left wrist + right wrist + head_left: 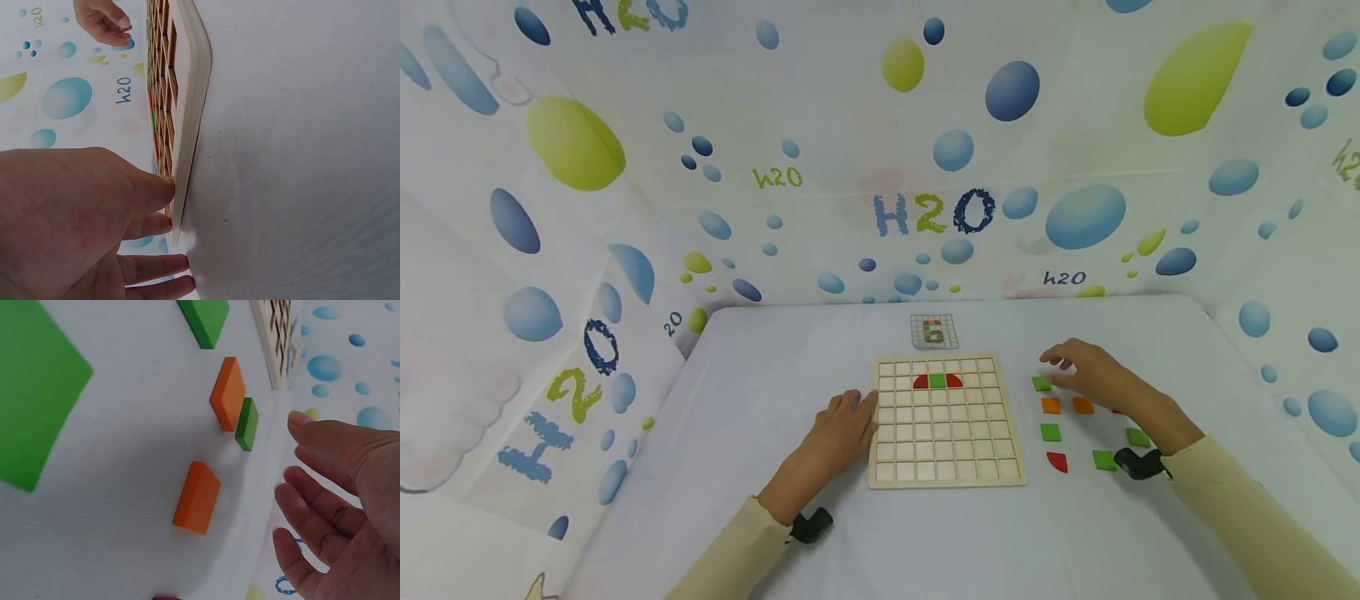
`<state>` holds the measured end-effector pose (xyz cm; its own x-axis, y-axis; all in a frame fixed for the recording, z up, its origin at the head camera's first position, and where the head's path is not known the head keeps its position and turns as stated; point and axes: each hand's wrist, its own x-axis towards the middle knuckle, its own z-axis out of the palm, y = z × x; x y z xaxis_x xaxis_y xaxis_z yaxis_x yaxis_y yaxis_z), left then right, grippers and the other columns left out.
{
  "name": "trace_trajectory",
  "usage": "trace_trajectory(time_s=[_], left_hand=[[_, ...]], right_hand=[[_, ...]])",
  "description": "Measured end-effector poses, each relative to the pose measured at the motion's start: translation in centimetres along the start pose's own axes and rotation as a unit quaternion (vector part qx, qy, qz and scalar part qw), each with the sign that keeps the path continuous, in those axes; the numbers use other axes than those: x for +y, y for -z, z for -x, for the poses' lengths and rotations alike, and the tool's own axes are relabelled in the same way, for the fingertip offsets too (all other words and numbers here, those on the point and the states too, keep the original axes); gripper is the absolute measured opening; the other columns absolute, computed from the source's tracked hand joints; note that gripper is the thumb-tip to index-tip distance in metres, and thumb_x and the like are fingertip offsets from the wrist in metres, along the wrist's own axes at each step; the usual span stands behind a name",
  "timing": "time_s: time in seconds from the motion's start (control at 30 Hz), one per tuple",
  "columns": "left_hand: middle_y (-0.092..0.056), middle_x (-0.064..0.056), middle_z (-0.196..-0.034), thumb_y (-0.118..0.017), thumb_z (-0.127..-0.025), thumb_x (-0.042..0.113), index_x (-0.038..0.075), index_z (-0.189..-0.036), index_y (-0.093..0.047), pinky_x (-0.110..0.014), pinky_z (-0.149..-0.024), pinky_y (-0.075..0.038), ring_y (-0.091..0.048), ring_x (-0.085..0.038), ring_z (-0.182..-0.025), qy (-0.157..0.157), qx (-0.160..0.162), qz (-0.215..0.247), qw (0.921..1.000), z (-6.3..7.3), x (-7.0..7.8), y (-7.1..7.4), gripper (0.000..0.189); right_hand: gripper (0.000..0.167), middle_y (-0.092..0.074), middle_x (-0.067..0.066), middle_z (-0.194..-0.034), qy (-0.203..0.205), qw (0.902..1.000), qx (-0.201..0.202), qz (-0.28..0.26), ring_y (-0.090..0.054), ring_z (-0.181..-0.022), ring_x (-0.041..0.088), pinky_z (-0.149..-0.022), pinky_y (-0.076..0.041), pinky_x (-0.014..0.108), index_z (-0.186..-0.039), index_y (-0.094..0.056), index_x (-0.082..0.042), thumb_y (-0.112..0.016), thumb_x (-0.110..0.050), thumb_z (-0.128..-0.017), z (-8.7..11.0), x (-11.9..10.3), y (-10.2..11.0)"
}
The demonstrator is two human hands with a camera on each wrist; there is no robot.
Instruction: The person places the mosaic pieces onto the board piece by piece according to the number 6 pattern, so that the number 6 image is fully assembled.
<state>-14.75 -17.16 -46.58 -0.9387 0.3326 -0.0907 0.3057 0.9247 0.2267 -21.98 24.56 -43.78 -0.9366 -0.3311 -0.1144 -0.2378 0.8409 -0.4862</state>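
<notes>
A wooden grid board [945,483] lies on the white table. In one of its upper rows a green square tile [937,381] sits between two red quarter-round tiles [921,382]. My left hand [842,429] touches the board's left edge with thumb and fingers, which are loosely bent in the left wrist view. To the right of the board, my right hand [1093,375] hovers with nothing in its fingers. Nearest to it lies a green tile [247,424], beside an orange tile [228,394]. Another orange tile [197,499] lies closer to the wrist camera.
Above the board lies a small pattern card [934,332] with a coloured figure on a grid. More green tiles [1051,432] and a red quarter-round tile [1057,462] lie right of the board. My right forearm partly covers some pieces. A printed curtain [850,167] surrounds the table.
</notes>
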Motion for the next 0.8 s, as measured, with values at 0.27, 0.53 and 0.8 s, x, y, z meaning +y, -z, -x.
trace_trajectory(time_s=[0.27, 0.53, 0.8], left_hand=[[-0.046, -0.027, -0.153, -0.052, -0.113, 0.026, 0.005, -0.160, -0.043, -0.061, -0.106, -0.048, -0.047, -0.048, -0.142, -0.001, 0.003, -0.006, 1.0000, 0.0, 0.0, 0.0, 0.052], [-0.045, -0.026, -0.154, -0.052, -0.113, 0.026, 0.006, -0.160, -0.043, -0.061, -0.107, -0.047, -0.046, -0.047, -0.143, 0.005, 0.001, -0.001, 1.0000, 0.0, 0.1, -0.2, 0.052], [-0.045, -0.026, -0.153, -0.051, -0.113, 0.027, 0.006, -0.160, -0.043, -0.061, -0.106, -0.048, -0.046, -0.047, -0.142, 0.001, 0.004, -0.005, 1.0000, 0.0, 0.0, -0.1, 0.052]], right_hand=[[0.039, -0.065, 0.014, -0.122, -0.007, 0.9996, -0.021, -0.015, -0.060, -0.112, 0.032, -0.097, -0.056, 0.052, -0.135, -0.067, -0.004, -0.074, -0.020, -0.100, 0.2, 0.6, -0.6], [0.036, -0.066, 0.012, -0.119, 0.000, 0.9996, -0.024, -0.013, -0.061, -0.110, 0.032, -0.098, -0.056, 0.053, -0.131, -0.069, -0.004, -0.076, -0.017, -0.098, 0.3, 0.8, -1.0], [0.031, -0.066, 0.010, -0.112, 0.012, 0.9996, -0.023, -0.006, -0.061, -0.105, 0.029, -0.098, -0.054, 0.053, -0.126, -0.071, -0.003, -0.076, -0.015, -0.097, 0.0, 1.1, -1.4]])
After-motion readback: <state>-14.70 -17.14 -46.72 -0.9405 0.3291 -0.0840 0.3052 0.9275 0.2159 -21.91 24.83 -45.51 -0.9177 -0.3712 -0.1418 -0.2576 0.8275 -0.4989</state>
